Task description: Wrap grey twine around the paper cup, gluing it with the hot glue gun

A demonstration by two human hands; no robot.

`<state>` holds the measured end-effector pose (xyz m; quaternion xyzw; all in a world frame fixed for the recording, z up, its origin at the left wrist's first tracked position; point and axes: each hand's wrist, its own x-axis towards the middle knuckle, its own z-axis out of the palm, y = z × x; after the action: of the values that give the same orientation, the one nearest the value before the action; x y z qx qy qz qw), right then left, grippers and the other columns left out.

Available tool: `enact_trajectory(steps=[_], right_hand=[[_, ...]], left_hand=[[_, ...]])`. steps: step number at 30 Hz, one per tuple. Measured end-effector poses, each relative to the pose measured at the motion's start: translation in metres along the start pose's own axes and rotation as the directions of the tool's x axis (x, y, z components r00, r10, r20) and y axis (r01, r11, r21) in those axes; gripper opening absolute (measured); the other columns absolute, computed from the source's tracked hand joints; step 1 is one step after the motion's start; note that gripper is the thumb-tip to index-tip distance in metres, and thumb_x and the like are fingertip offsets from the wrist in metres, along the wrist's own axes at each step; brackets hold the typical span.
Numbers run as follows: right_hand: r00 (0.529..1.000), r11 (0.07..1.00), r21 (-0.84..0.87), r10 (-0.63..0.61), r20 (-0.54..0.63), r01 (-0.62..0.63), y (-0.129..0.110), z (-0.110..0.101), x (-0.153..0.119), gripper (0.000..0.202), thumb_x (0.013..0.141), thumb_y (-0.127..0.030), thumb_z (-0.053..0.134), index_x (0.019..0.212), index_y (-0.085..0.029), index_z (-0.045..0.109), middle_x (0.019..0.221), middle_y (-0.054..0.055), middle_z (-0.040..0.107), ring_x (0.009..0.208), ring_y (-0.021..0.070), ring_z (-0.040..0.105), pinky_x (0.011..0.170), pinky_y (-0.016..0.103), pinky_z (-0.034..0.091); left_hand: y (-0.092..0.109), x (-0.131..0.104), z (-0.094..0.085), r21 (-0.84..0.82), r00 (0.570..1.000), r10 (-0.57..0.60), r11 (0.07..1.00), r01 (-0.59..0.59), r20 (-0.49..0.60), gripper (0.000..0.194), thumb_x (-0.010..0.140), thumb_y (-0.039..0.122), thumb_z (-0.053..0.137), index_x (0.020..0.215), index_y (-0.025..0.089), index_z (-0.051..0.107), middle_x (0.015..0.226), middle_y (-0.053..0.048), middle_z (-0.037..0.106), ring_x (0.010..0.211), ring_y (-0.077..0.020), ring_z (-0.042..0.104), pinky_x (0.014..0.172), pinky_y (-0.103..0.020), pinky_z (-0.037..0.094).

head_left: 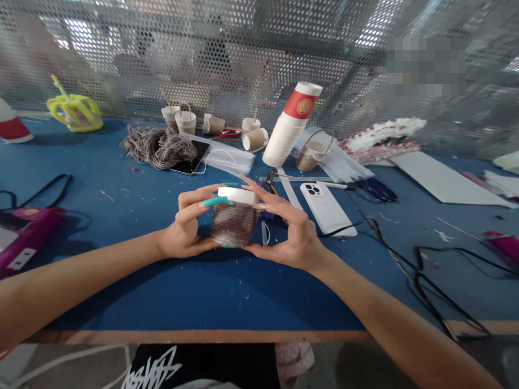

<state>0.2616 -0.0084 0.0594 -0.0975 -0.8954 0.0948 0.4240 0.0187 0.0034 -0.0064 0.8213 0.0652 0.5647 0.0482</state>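
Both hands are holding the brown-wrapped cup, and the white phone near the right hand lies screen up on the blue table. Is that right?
Not quite: the white phone lies screen down; the head view shows its camera lenses facing up. The left hand and right hand do hold the brown-wrapped cup, and the phone is near the right hand on the blue table.

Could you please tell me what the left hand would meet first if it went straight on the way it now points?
The brown-wrapped cup, which the left hand is touching; past it, the right hand seems next in line, though depth is hard to judge.
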Motion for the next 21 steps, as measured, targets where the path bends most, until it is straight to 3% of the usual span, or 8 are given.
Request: enact_trajectory(steps=[6, 12, 17, 21], right_hand=[[0.998, 0.998, 0.039, 0.056, -0.009, -0.056, 0.001, 0.0025, -0.0025, 0.088, 0.072, -0.014, 0.085, 0.145, -0.027, 0.037, 0.157, 0.017, 0.046, 0.143, 0.0314, 0.049, 0.112, 0.052, 0.051], [1.0, 0.999, 0.046, 0.018, -0.012, -0.017, -0.0006, 0.0023, -0.001, 0.088, 0.075, -0.012, 0.082, 0.145, -0.033, 0.033, 0.161, 0.013, 0.041, 0.145, 0.0304, 0.045, 0.105, 0.054, 0.057], [0.999, 0.999, -0.027, 0.032, 0.003, -0.032, -0.0031, -0.0002, 0.0011, 0.08, 0.075, -0.018, 0.083, 0.14, -0.027, 0.037, 0.155, 0.018, 0.048, 0.14, 0.0316, 0.051, 0.106, 0.052, 0.056], [0.995, 0.995, -0.035, 0.095, 0.008, -0.094, -0.0035, 0.0008, -0.0005, 0.075, 0.074, -0.022, 0.085, 0.134, -0.024, 0.04, 0.153, 0.021, 0.05, 0.139, 0.0318, 0.053, 0.107, 0.05, 0.055]], left_hand=[[0.0003, -0.0022, -0.0026, -0.01, 0.998, -0.058, 0.998, 0.058, 0.019, 0.09, 0.087, 0.03, 0.073, 0.156, 0.035, 0.016, 0.154, -0.01, 0.033, 0.145, -0.03, 0.04, 0.12, -0.057, 0.044], [0.002, -0.0018, -0.0027, -0.015, 0.999, -0.053, 0.998, 0.053, -0.005, 0.092, 0.085, 0.03, 0.074, 0.157, 0.031, 0.017, 0.151, -0.01, 0.034, 0.144, -0.0282, 0.041, 0.12, -0.052, 0.044], [0.0021, -0.0025, -0.004, 0.004, 0.994, -0.101, 0.995, 0.101, 0.028, 0.092, 0.086, 0.032, 0.074, 0.156, 0.039, 0.015, 0.15, -0.009, 0.035, 0.143, -0.0282, 0.043, 0.117, -0.053, 0.048], [0.0029, -0.0013, -0.0052, -0.033, 0.997, -0.074, 0.997, 0.075, 0.029, 0.094, 0.084, 0.027, 0.076, 0.156, 0.035, 0.017, 0.151, -0.012, 0.033, 0.145, -0.0288, 0.04, 0.118, -0.052, 0.046]])
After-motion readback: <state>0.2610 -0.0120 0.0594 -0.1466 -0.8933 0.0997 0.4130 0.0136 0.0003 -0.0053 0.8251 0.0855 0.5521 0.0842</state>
